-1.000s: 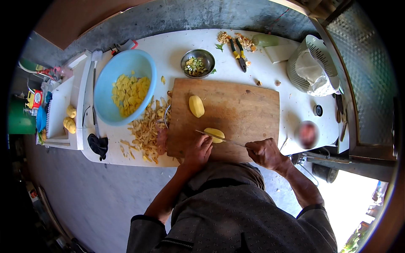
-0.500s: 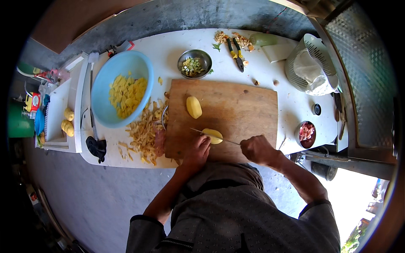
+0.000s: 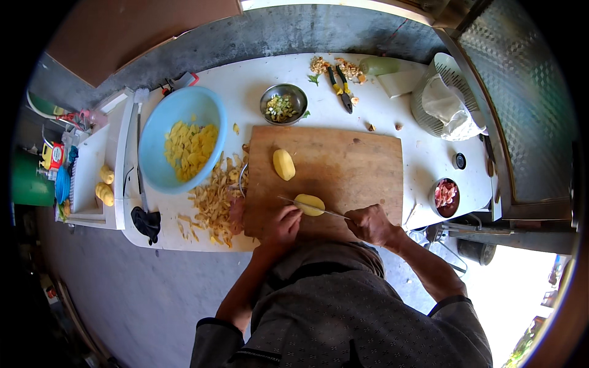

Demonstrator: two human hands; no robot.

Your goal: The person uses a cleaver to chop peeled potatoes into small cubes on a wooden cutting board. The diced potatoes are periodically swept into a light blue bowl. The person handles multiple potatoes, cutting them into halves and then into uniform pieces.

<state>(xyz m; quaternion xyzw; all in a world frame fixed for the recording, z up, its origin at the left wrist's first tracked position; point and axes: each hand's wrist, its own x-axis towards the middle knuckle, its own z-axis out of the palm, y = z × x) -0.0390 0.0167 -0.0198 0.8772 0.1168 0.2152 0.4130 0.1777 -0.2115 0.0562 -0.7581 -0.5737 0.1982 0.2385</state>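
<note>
A wooden cutting board lies on the white table before me. Near its front edge rests a peeled yellow potato, with the thin blade of a knife across it. My right hand is closed round the knife's handle, to the right of the potato. My left hand sits just left of and nearer than the potato, fingers curled together; whether something is between them is hidden. A second peeled potato lies whole farther up the board.
A blue basin of potato slices stands at left, beside a heap of peelings. Behind the board are a metal bowl of chopped vegetables and pliers. At right stand a bowl of meat and a plastic basket.
My left hand has drawn slightly away from the potato, toward me and to the left. The knife stays at the potato in my right hand. The whole view has shifted a little.
</note>
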